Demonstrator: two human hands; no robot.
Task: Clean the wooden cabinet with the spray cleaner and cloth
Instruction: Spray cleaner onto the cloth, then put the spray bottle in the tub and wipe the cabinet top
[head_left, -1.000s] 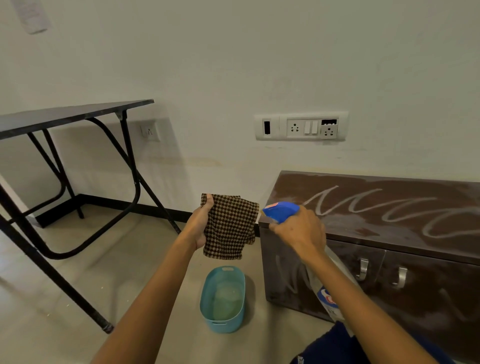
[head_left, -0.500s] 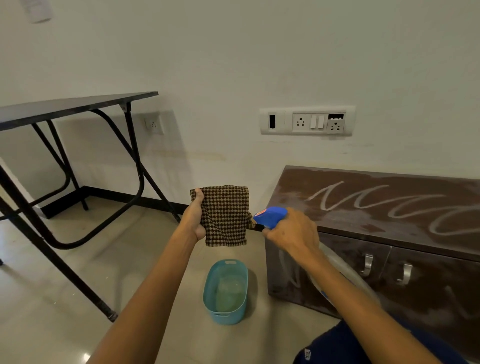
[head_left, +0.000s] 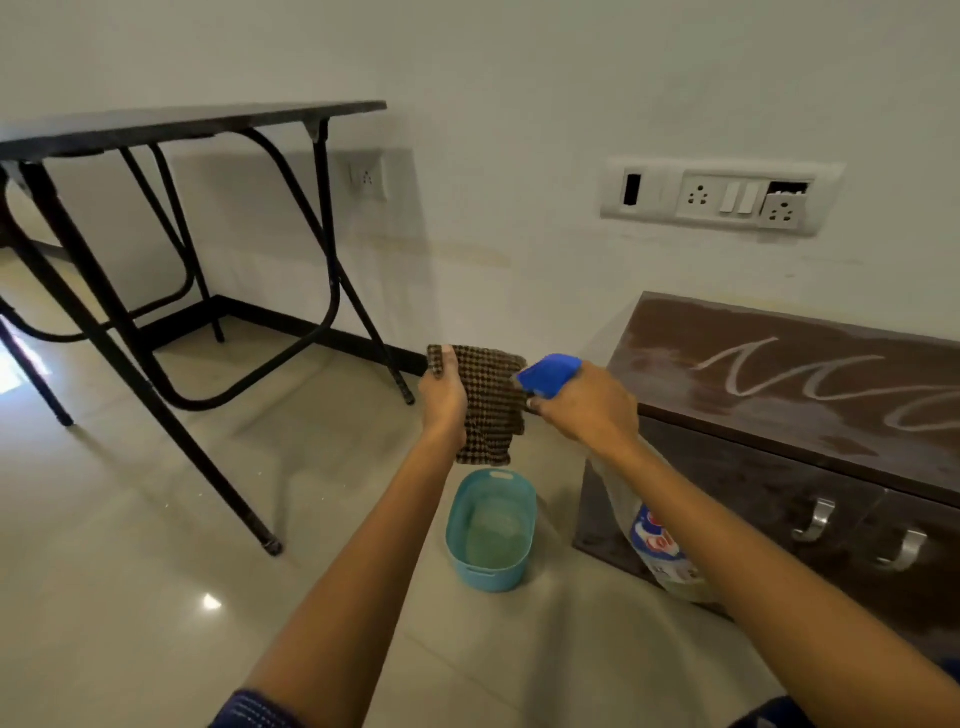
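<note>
One wide-angle camera, worn on the person's head, looked forward and down. It faced the white wall (head_left: 519, 104), with the floor (head_left: 130, 597) at lower left and the wooden cabinet (head_left: 779, 405) cut off at the right edge. The left hand (head_left: 444, 400) and right hand (head_left: 587, 408) sat mid-frame, at arm's reach.

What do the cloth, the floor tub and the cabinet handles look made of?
Cloth: woven fabric, brown check weave, hanging limp. Tub: probably matte teal plastic, with moulded handle slot. Cabinet handles: seemingly brushed metal, silvery sheen.
</note>
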